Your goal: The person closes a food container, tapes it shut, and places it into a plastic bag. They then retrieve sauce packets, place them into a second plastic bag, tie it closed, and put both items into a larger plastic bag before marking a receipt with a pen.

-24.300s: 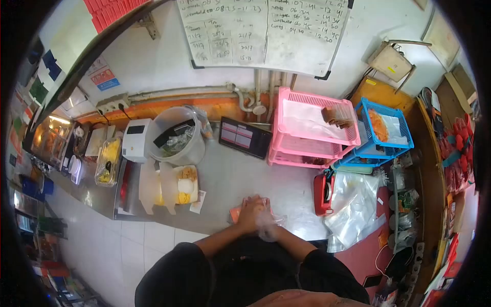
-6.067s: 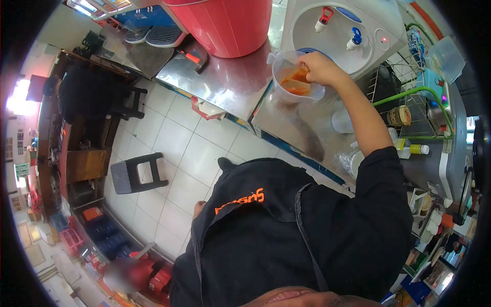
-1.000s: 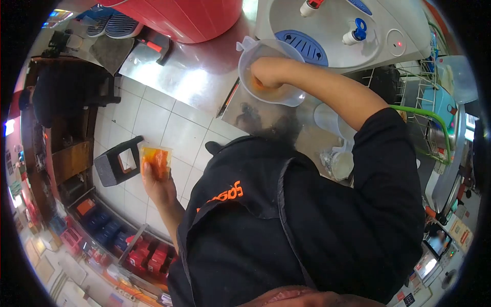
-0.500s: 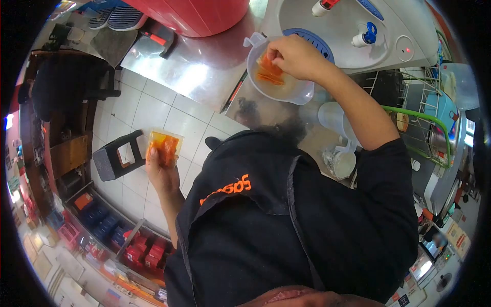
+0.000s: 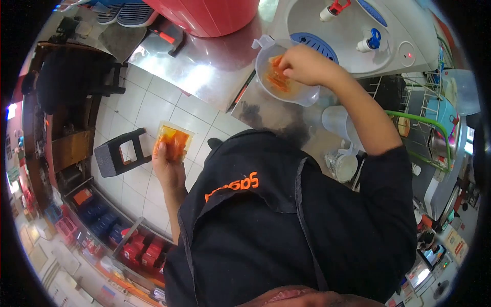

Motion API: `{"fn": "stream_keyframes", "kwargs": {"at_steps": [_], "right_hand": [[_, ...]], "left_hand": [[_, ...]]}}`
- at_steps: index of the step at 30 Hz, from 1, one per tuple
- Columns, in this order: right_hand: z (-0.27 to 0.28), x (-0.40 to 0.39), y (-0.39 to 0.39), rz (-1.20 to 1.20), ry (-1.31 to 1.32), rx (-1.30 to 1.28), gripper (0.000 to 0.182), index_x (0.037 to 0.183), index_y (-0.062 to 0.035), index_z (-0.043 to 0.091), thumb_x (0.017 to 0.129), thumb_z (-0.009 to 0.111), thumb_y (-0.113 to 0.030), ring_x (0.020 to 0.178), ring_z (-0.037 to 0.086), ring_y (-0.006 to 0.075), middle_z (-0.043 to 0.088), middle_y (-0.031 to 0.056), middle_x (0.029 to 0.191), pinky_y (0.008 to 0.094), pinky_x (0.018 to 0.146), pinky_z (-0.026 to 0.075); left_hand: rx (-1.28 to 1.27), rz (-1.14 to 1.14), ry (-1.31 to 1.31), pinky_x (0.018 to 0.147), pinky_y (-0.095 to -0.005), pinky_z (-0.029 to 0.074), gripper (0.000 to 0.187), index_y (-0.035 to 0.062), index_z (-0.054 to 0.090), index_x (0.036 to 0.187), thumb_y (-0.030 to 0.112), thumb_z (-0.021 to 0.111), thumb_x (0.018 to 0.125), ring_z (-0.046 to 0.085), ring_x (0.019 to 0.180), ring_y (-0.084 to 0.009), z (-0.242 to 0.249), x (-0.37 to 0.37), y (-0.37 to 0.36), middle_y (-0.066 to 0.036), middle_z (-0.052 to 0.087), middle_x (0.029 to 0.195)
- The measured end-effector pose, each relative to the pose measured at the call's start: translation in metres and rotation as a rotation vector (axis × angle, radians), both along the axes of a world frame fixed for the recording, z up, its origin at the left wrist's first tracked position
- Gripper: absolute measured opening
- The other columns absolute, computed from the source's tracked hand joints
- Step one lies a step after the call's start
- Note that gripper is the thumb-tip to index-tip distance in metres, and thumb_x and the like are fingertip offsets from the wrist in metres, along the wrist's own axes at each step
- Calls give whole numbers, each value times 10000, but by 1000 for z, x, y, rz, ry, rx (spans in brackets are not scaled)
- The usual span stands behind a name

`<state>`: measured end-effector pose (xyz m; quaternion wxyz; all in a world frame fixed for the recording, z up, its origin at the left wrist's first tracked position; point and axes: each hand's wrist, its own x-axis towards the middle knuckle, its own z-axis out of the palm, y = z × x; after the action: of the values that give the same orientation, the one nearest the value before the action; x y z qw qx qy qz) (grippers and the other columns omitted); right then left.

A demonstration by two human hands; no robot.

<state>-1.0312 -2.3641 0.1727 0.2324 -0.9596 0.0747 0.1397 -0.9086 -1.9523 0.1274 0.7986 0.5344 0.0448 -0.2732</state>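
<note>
My left hand (image 5: 170,173) is closed on a clear plastic packet (image 5: 175,141) with orange and yellow contents, held up over the tiled floor with the thumb across its face. My right hand (image 5: 310,65) reaches into a translucent plastic jug (image 5: 307,96) on the metal counter. Its fingers pinch an orange, crinkled packet-like piece (image 5: 276,78), whose lower part is inside the jug near cloudy liquid. What exactly that piece is cannot be made out, as my fingers cover its top.
A water dispenser (image 5: 378,56) with red and blue taps stands behind the jug. A big red tub (image 5: 209,15) and a red-handled tool (image 5: 166,37) sit on the counter. Nearby are clear containers (image 5: 337,122), a green-edged dish rack (image 5: 419,116) and a dark stool (image 5: 110,157).
The whole view has shifted slightly. My left hand has raised and tilted the packet a little. My right hand is still in the jug, with the orange piece lying at a different angle.
</note>
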Motion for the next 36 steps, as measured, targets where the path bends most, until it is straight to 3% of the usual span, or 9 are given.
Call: {"fn": "stream_keyframes", "kwargs": {"at_steps": [4, 8, 12, 16, 17, 20, 26, 34, 36], "right_hand": [[82, -33, 3, -375, -332, 400, 183, 901, -33, 734, 725, 700, -73, 744, 674, 200, 699, 118, 808, 328, 724, 518], [68, -47, 9, -632, -564, 731, 176, 871, 21, 722, 767, 734, -121, 773, 665, 136, 708, 80, 809, 276, 736, 517], [19, -43, 22, -520, -300, 68, 163, 877, 15, 726, 769, 728, -107, 764, 661, 133, 710, 79, 821, 290, 714, 521], [20, -43, 21, -709, -550, 810, 150, 892, -36, 733, 751, 706, -79, 695, 674, 211, 708, 121, 805, 318, 678, 522], [22, -42, 20, -729, -510, 860, 152, 910, -22, 727, 765, 696, -54, 690, 679, 193, 710, 117, 803, 298, 664, 527], [9, -37, 12, -562, -175, 17, 144, 917, 35, 711, 790, 692, -30, 718, 673, 131, 712, 88, 824, 257, 665, 530], [17, -36, 14, -621, -338, 532, 178, 945, 17, 709, 779, 688, -45, 701, 685, 169, 715, 119, 852, 298, 678, 532], [38, 0, 47, -662, 28, -524, 125, 895, -25, 721, 787, 674, -65, 751, 687, 242, 707, 139, 815, 337, 723, 527], [45, 23, 79, -615, -264, -267, 123, 914, -27, 716, 806, 672, -64, 748, 682, 213, 712, 114, 821, 321, 715, 525]], "left_hand": [[7, -3, 14, 961, -374, 479, 338, 3, 537, 1192, 256, 571, 970, 590, 1094, -227, 1, 3, -7, -119, 607, 1142], [-19, -64, 5, 952, -376, 487, 335, 9, 542, 1200, 244, 577, 964, 592, 1094, -229, 1, 7, -17, -126, 612, 1143], [-12, -180, -31, 981, -394, 459, 427, 1, 485, 1279, 281, 556, 965, 573, 1143, -259, 8, 5, -28, -141, 586, 1211], [83, -245, -51, 1008, -398, 441, 486, 1, 482, 1297, 325, 565, 944, 565, 1161, -257, 24, -2, -38, -144, 587, 1212], [66, -227, -36, 843, -369, 546, 420, 34, 504, 1258, 298, 577, 940, 623, 1079, -264, 25, -4, -39, -125, 597, 1187], [71, -213, 15, 813, -364, 559, 403, 56, 492, 1253, 292, 578, 938, 632, 1070, -270, 24, -5, -34, -126, 600, 1181], [64, -173, 31, 901, -376, 526, 406, 52, 478, 1261, 296, 559, 946, 606, 1120, -250, 29, -7, 0, -117, 582, 1215], [-28, 70, -6, 894, -396, 517, 382, 71, 466, 1257, 269, 565, 946, 586, 1140, -269, 11, 23, 166, -114, 577, 1209], [-72, 126, -46, 929, -408, 498, 401, 68, 447, 1297, 258, 544, 957, 569, 1167, -282, 5, 37, 234, -123, 560, 1248]]}}
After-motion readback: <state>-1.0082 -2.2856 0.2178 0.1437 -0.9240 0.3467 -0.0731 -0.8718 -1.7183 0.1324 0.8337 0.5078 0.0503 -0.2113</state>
